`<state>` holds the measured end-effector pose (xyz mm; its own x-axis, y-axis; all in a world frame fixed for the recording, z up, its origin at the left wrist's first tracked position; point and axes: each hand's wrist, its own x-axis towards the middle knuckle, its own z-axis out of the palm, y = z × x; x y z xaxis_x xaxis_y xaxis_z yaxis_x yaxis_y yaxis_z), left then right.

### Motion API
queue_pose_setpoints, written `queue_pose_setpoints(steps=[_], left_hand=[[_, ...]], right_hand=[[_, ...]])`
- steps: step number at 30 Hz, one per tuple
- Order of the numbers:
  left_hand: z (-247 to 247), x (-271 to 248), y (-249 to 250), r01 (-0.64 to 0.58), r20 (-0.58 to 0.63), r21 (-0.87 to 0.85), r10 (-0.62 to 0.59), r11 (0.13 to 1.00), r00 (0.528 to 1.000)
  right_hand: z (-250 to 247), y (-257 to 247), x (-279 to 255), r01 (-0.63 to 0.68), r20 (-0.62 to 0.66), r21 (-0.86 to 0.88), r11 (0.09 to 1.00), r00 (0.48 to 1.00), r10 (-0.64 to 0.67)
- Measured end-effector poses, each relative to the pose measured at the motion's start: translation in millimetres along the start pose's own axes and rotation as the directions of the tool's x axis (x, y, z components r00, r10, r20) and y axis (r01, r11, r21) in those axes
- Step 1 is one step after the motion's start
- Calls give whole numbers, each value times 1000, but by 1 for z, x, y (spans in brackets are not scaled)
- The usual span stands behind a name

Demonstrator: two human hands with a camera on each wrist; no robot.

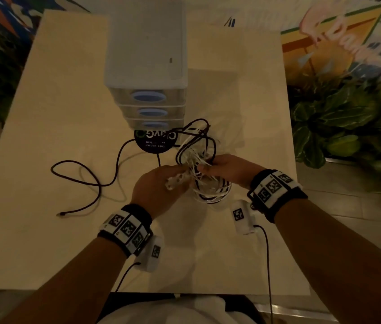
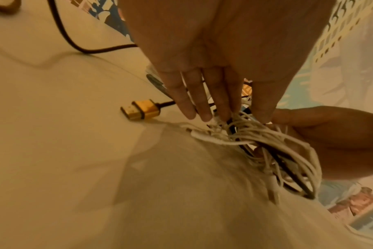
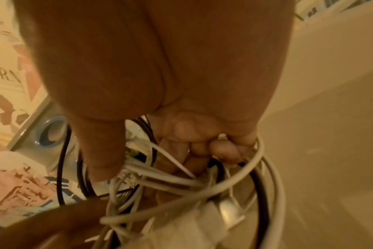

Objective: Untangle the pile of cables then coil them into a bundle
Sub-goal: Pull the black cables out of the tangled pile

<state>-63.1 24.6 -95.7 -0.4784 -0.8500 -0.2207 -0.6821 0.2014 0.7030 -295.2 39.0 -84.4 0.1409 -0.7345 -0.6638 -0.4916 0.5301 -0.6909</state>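
A tangle of white and black cables hangs above the table between my two hands. My left hand pinches its left side between thumb and nearly straight fingers, next to a white connector. My right hand grips the right side, its fingers curled round several white strands. Black loops stick out of the far side of the tangle. One dark cable trails from it to the left across the table. A gold-coloured plug lies on the table under my left hand.
A grey drawer unit with three clear drawers stands at the back centre of the beige table. A round black sticker lies in front of it. Green plants stand off the table's right edge.
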Motion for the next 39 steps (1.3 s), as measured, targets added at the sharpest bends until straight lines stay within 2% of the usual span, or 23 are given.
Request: queue_pose_setpoints(steps=[3, 5, 9, 14, 18, 22, 27, 29, 31, 34, 37, 39], left_hand=[[6, -9, 0, -40, -33, 61, 42, 997, 999], [12, -10, 7, -47, -26, 29, 48, 998, 999], [21, -1, 19, 132, 45, -198, -125, 971, 991], [25, 3, 17, 175, 128, -216, -149, 961, 980], [23, 3, 7, 189, 207, -369, -118, 910, 971], [13, 3, 1, 197, 238, -384, -109, 902, 965], [5, 1, 1, 169, 375, -387, -13, 907, 927], [7, 0, 2, 167, 407, -422, 22, 891, 913], [8, 0, 3, 178, 387, -434, 4, 883, 922], [9, 0, 6, 165, 357, -399, -13, 902, 934], [10, -2, 6, -30, 169, -164, 58, 986, 984], [7, -3, 7, -150, 7, 14, 149, 989, 989]], right_hand=[[1, 6, 5, -27, -29, 42, 999, 999, 29], [2, 5, 8, -34, -30, 47, 998, 999, 36], [0, 6, 11, -61, -43, 45, 997, 997, 62], [2, 1, 11, -40, -39, -84, 996, 999, 37], [3, 5, 13, -48, -119, -9, 999, 992, 46], [4, 2, 12, -43, -171, 103, 994, 983, 61], [1, -8, 2, -2, -123, 133, 991, 992, 19], [-2, -10, -3, 68, -39, 48, 997, 997, -67], [-4, -10, -4, 131, 46, -8, 991, 990, -131], [-2, -6, -2, 180, 38, 18, 984, 983, -180], [1, -2, 3, 160, 9, 35, 987, 987, -160], [2, -3, 2, 145, 3, 65, 987, 989, -145]])
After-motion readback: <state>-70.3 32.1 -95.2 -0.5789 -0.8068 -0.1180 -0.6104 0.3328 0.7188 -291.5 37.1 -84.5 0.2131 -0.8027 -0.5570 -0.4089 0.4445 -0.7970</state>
